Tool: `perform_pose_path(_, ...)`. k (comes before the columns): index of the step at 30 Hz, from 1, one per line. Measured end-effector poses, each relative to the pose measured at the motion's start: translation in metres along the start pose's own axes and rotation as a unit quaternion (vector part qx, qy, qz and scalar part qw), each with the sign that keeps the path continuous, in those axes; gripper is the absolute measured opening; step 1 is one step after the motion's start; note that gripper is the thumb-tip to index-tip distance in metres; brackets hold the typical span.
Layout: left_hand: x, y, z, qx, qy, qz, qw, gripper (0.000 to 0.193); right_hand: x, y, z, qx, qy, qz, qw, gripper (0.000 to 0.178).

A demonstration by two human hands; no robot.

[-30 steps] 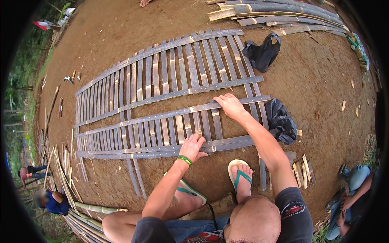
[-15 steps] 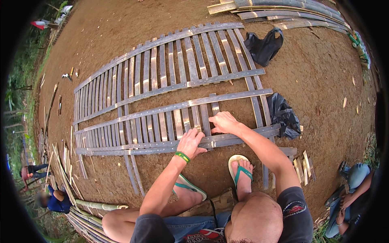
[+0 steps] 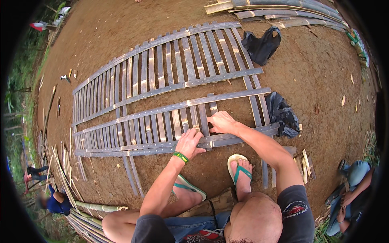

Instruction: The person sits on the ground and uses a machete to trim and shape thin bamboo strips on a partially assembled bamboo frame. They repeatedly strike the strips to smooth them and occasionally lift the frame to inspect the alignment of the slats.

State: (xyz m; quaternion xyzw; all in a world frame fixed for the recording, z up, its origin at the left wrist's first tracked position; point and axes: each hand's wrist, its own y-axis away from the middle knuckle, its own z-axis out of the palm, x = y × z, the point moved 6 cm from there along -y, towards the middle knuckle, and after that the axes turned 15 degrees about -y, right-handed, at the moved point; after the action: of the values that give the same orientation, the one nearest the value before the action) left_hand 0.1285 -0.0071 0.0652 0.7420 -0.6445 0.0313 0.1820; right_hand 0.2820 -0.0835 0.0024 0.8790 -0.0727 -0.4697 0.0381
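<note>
A long fence-like panel of dark bamboo slats nailed to rails lies in front of me. My left hand (image 3: 189, 143) bends over its near bamboo rail (image 3: 227, 141), fingertips on the slats and thumb by the rail's near edge. Just to the right, my right hand (image 3: 222, 122) is closed at the last bamboo slat (image 3: 213, 106) of the near row; its fingers hide that slat's lower part. Slightly left of it, another slat (image 3: 204, 117) runs between the two hands. Whether either hand also holds a nail cannot be made out.
Black plastic bags (image 3: 261, 45) lie along the panel's right end. Split bamboo poles (image 3: 289, 14) are stacked at the far right, and more poles (image 3: 91, 227) at the lower left. Short offcuts (image 3: 306, 166) sit right of my feet. People (image 3: 348, 198) sit at the right edge.
The view has shifted very slightly. Both hands keep nearly the same places on the panel, and nothing has plainly been taken up or let go.
</note>
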Motion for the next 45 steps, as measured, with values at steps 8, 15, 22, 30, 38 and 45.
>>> perform_pose_path(8, -0.004, 0.002, 0.001, 0.007, 0.003, 0.004, 1.000, 0.063, -0.002, -0.005, 0.005, -0.055, -0.021, 0.024, 0.998, 0.030)
perform_pose_path(15, 0.001, 0.000, -0.005, 0.012, 0.017, 0.017, 1.000, 0.062, 0.009, 0.028, -0.038, -0.018, -0.203, 0.108, 0.973, 0.021)
perform_pose_path(22, -0.002, 0.002, 0.002, 0.005, 0.010, 0.006, 1.000, 0.061, 0.028, 0.128, -0.114, 0.147, -0.338, 0.257, 0.893, 0.016)
perform_pose_path(30, -0.003, 0.000, 0.011, -0.005, 0.011, -0.011, 1.000, 0.060, 0.046, 0.199, -0.154, 0.307, -0.352, 0.327, 0.822, 0.019)
perform_pose_path(38, -0.008, 0.001, 0.023, 0.009, 0.005, -0.015, 1.000, 0.061, 0.082, 0.214, -0.126, 0.380, -0.474, 0.343, 0.716, 0.019)
perform_pose_path(45, -0.004, -0.003, 0.028, 0.003, 0.011, -0.024, 1.000, 0.061, 0.079, 0.214, -0.099, 0.444, -0.468, 0.291, 0.707, 0.030)
